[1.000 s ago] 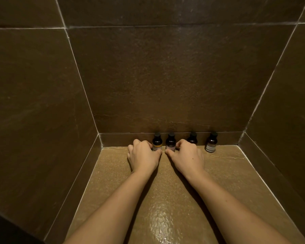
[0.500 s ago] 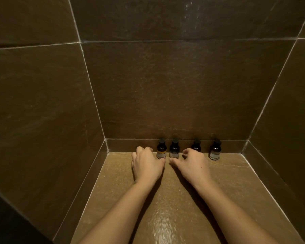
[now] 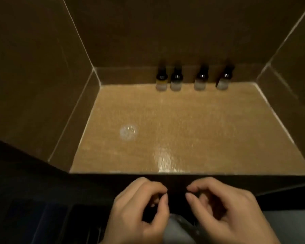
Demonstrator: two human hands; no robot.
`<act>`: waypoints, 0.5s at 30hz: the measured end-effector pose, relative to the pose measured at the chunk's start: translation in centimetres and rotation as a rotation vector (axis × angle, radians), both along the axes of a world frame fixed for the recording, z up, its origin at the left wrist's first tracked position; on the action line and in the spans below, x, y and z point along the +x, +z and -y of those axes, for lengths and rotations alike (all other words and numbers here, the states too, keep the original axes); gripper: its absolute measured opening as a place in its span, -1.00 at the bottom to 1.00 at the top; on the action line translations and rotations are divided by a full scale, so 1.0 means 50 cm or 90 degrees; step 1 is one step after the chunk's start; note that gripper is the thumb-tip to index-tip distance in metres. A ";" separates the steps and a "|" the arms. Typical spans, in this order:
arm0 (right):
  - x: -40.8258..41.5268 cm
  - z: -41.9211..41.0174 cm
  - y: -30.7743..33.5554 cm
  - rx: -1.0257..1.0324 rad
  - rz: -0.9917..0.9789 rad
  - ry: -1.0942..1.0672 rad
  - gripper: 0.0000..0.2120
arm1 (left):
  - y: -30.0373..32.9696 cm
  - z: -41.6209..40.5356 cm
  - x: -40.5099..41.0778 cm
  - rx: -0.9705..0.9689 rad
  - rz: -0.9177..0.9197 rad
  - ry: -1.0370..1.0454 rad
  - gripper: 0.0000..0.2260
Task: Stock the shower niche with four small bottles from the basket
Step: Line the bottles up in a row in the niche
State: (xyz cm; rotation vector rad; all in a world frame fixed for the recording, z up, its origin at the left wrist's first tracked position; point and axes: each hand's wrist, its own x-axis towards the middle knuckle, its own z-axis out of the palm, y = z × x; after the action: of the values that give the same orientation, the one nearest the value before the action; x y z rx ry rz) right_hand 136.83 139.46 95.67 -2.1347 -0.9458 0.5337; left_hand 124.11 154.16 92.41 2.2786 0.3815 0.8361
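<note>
Several small dark bottles with pale labels stand upright in a row against the back wall of the niche. From left to right, the leftmost bottle and the second bottle stand close together, then comes a third bottle, and the rightmost bottle stands apart. My left hand and my right hand hover below the niche's front edge, far from the bottles. Both are loosely curled and hold nothing. No basket is visible.
The niche has dark brown tiled walls and a glossy tan floor with a pale round mark at its left. Its front edge runs just above my hands. A grey shape lies between my wrists; the lower left is dark.
Both hands have let go of the bottles and drawn back out of the niche toward me. The view has pulled back and tilted down; the bottles stay in their row.
</note>
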 end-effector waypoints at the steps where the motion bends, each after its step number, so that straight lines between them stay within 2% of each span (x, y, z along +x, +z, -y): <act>1: -0.004 0.004 -0.016 -0.026 0.001 0.009 -0.80 | -0.022 0.000 -0.008 0.017 -0.037 -0.044 -0.96; 3: -0.010 0.008 -0.061 -0.101 0.001 0.036 -0.77 | -0.068 -0.002 -0.023 0.035 -0.116 -0.113 -0.98; 5: -0.004 0.012 -0.117 -0.174 -0.012 0.036 -0.83 | -0.116 -0.002 -0.033 0.005 -0.219 -0.127 -0.98; 10: 0.057 0.014 -0.310 -0.335 -0.057 -0.001 -0.90 | -0.282 -0.024 -0.039 -0.197 -0.537 -0.072 -0.95; 15: 0.084 0.077 -0.553 -0.460 -0.298 -0.043 -0.90 | -0.472 -0.032 -0.058 -0.292 -0.776 -0.061 -0.90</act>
State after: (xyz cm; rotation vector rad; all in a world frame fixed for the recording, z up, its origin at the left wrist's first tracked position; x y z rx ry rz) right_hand 141.01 135.62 68.00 -2.4587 -0.4393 1.4334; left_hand 121.23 155.74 68.82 2.0660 0.8563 -0.7315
